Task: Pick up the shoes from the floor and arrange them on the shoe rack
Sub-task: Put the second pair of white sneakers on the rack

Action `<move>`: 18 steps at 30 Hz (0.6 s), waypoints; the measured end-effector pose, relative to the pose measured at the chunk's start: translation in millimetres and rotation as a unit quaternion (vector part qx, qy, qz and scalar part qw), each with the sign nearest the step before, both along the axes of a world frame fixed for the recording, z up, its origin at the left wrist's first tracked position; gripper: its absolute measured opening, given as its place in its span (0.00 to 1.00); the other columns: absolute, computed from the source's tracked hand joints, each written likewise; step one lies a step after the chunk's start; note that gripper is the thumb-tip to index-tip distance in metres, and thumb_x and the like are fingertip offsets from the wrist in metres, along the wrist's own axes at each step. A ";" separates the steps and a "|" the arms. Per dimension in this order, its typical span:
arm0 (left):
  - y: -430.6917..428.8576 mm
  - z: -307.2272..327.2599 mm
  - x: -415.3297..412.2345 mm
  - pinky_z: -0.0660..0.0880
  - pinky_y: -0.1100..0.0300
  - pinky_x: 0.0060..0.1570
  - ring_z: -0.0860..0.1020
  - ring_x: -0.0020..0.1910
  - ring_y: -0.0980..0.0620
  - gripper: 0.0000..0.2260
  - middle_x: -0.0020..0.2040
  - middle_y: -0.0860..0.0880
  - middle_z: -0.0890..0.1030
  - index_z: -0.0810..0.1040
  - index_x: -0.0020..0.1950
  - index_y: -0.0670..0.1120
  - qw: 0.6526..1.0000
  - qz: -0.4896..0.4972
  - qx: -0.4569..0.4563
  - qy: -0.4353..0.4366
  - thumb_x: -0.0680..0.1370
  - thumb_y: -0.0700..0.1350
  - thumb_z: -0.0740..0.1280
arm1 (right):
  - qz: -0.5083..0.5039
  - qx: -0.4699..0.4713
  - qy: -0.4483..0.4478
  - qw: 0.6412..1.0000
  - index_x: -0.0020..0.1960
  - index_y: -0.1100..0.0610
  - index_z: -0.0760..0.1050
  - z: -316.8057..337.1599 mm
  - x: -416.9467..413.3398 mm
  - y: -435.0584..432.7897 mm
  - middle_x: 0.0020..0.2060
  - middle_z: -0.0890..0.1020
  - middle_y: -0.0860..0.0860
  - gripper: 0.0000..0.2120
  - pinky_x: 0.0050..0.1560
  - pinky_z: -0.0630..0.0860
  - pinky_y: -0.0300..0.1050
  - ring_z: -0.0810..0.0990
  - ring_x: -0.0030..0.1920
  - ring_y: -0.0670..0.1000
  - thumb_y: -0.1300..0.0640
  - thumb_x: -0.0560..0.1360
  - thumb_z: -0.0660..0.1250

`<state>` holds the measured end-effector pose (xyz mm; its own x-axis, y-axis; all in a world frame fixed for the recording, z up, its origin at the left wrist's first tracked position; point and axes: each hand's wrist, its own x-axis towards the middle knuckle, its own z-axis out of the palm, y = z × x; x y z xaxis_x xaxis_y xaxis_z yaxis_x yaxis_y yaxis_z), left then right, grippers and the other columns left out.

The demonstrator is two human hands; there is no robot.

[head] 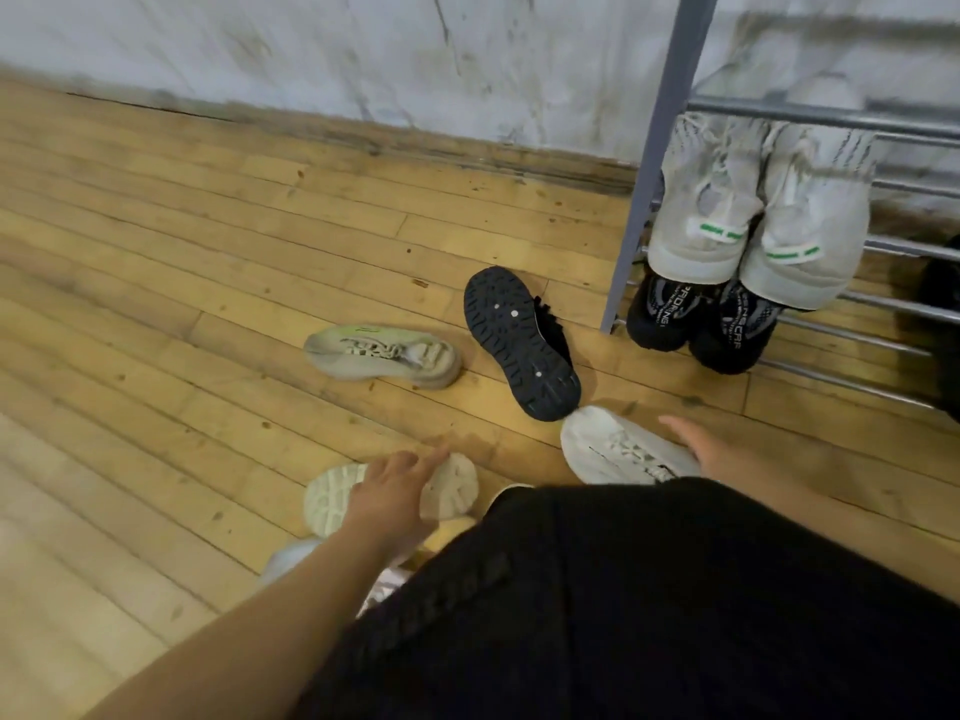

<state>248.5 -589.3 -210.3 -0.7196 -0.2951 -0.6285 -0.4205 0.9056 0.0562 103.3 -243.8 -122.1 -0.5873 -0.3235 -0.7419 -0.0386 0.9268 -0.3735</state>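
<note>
Several shoes lie on the wooden floor. A white shoe (pixel 332 498) lies sole up under my left hand (pixel 389 493), whose fingers spread over the sole without a visible grip. Another white sneaker (pixel 608 449) stands upright; my right hand (pixel 711 449) is open at its right side. A black shoe (pixel 519 343) lies on its side with its sole showing. A beige sneaker with green trim (pixel 384 353) sits farther left. The grey metal shoe rack (pixel 670 111) at the right holds a pale grey pair (pixel 753 220) above a black pair (pixel 696 319).
A stained white wall (pixel 363 54) runs along the back behind the rack. My black-clad leg (pixel 649 589) fills the lower right and hides part of the floor. A pale shoe (pixel 285 558) peeks out beside my left forearm. Open wooden floor (pixel 130 304) stretches to the left.
</note>
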 end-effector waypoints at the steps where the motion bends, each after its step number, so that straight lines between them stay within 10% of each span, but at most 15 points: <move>1: -0.1 6.6 -2.6 0.65 0.42 0.71 0.65 0.72 0.43 0.38 0.75 0.53 0.67 0.48 0.79 0.69 1.000 -0.001 -0.006 0.006 0.74 0.66 0.65 | 0.017 0.009 0.005 1.000 0.82 0.41 0.50 0.8 -7.6 -2.1 0.70 0.74 0.46 0.68 0.58 0.79 0.52 0.78 0.56 0.48 0.25 0.46 0.71; 3: 1.9 27.4 -11.4 0.63 0.40 0.72 0.68 0.72 0.43 0.39 0.75 0.53 0.67 0.50 0.79 0.67 0.999 0.009 -0.006 0.051 0.73 0.65 0.67 | 0.050 0.009 0.026 0.998 0.82 0.41 0.50 9.2 -23.5 -8.7 0.77 0.68 0.46 0.75 0.65 0.75 0.54 0.75 0.66 0.52 0.20 0.40 0.71; 6: -2.7 72.3 -27.0 0.73 0.48 0.65 0.75 0.64 0.48 0.42 0.68 0.53 0.73 0.57 0.81 0.64 0.958 0.149 0.141 0.199 0.71 0.58 0.74 | 0.109 0.001 0.036 0.993 0.83 0.45 0.49 51.9 -39.2 -27.3 0.77 0.68 0.48 0.63 0.64 0.73 0.43 0.74 0.69 0.51 0.30 0.57 0.77; 10: -15.6 144.0 -42.8 0.76 0.49 0.59 0.80 0.56 0.51 0.33 0.57 0.53 0.83 0.67 0.77 0.62 0.801 0.330 0.409 0.288 0.73 0.48 0.71 | 0.159 0.038 0.018 0.986 0.84 0.45 0.47 103.8 -51.5 -50.5 0.52 0.74 0.40 0.53 0.37 0.69 0.34 0.75 0.44 0.42 0.46 0.68 0.76; 14: -21.4 194.5 -40.4 0.74 0.53 0.41 0.75 0.36 0.47 0.11 0.42 0.43 0.74 0.82 0.52 0.52 0.663 0.378 0.587 0.269 0.74 0.50 0.63 | 0.209 0.028 0.048 0.976 0.84 0.43 0.46 167.8 -55.8 -75.4 0.75 0.68 0.51 0.52 0.59 0.76 0.46 0.75 0.61 0.52 0.44 0.70 0.76; 16: -20.6 209.4 -36.5 0.73 0.55 0.38 0.76 0.35 0.48 0.11 0.44 0.42 0.75 0.82 0.53 0.55 0.653 0.402 0.579 0.275 0.79 0.45 0.60 | 0.214 0.008 0.095 0.972 0.83 0.41 0.47 198.9 -53.0 -88.6 0.78 0.66 0.53 0.52 0.65 0.74 0.51 0.74 0.66 0.55 0.43 0.70 0.76; 18: -24.0 214.1 -31.2 0.75 0.53 0.45 0.80 0.46 0.48 0.22 0.61 0.42 0.79 0.71 0.74 0.62 0.728 0.416 0.446 0.313 0.83 0.43 0.59 | 0.222 -0.013 0.144 0.964 0.83 0.43 0.48 224.6 -45.4 -100.0 0.78 0.66 0.54 0.51 0.67 0.73 0.51 0.73 0.69 0.57 0.45 0.71 0.76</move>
<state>217.3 -613.3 3.8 -0.7527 -0.4680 -0.4630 -0.4413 -0.1632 0.8824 57.9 -343.8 102.5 -0.5667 -0.6072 -0.5570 -0.5351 0.7852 -0.3116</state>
